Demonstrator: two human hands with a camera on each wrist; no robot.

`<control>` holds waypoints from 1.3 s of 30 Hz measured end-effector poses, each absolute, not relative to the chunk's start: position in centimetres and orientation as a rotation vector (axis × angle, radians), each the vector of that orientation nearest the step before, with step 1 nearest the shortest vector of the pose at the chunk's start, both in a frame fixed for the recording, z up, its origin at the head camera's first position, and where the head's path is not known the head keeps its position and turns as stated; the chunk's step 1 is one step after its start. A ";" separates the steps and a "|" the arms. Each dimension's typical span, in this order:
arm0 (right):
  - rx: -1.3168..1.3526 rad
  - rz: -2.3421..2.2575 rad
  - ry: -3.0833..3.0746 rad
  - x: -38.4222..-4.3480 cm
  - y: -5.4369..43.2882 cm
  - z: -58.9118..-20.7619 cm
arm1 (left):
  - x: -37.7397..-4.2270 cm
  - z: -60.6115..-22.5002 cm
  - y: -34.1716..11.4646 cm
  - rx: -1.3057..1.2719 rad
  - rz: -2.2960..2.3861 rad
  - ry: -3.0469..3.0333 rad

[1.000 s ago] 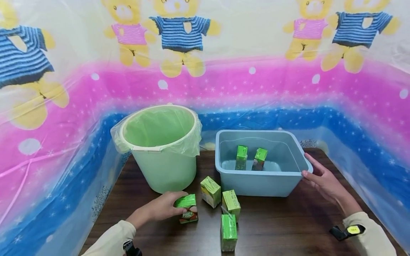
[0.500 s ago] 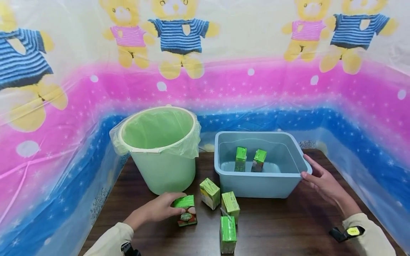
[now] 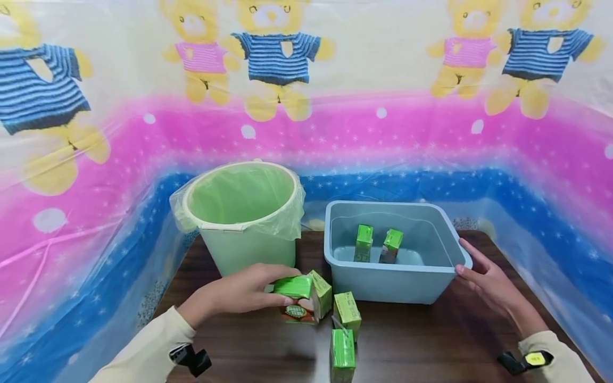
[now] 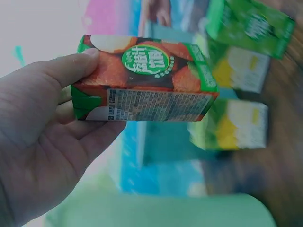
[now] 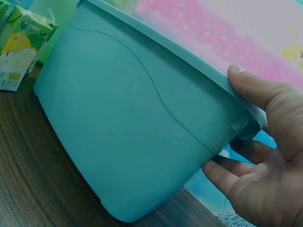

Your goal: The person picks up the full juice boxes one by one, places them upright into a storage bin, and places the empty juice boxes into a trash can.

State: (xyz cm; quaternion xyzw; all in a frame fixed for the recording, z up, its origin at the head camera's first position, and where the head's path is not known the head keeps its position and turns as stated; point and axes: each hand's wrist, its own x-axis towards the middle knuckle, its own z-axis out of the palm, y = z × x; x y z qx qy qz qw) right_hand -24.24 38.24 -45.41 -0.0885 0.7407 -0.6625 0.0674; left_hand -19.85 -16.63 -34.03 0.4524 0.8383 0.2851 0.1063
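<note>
A brown table (image 3: 407,340) bears a green bucket (image 3: 249,244) and, right of it, a blue tub (image 3: 383,284) with two cartons (image 3: 363,243) inside. The right hand (image 3: 498,295) grips the tub's right rim; the left hand (image 3: 239,290) holds a red-and-green juice carton (image 3: 298,308) between thumb and fingers above the table, near three other standing cartons (image 3: 348,311).

The place looks like a small sheeted-off booth, its teddy-bear-printed glossy sheeting (image 3: 345,122) enclosing the back and both sides of a dark wood-grain desk (image 3: 412,340), though whether a home, an office or a lab lies around it cannot be told.
</note>
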 end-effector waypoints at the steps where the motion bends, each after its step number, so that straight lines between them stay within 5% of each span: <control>1: -0.261 -1.998 2.232 -24.1 38.2 -45.5 | -19.7 -33.4 -16.1 1.359 0.823 2.449; 15: -0.289 -2.023 2.242 -23.5 38.7 -45.4 | -20.4 -26.5 -8.5 1.840 0.652 2.235; 39: -0.307 -1.975 2.285 -24.2 38.2 -45.8 | -29.4 -25.2 0.6 1.678 0.807 2.334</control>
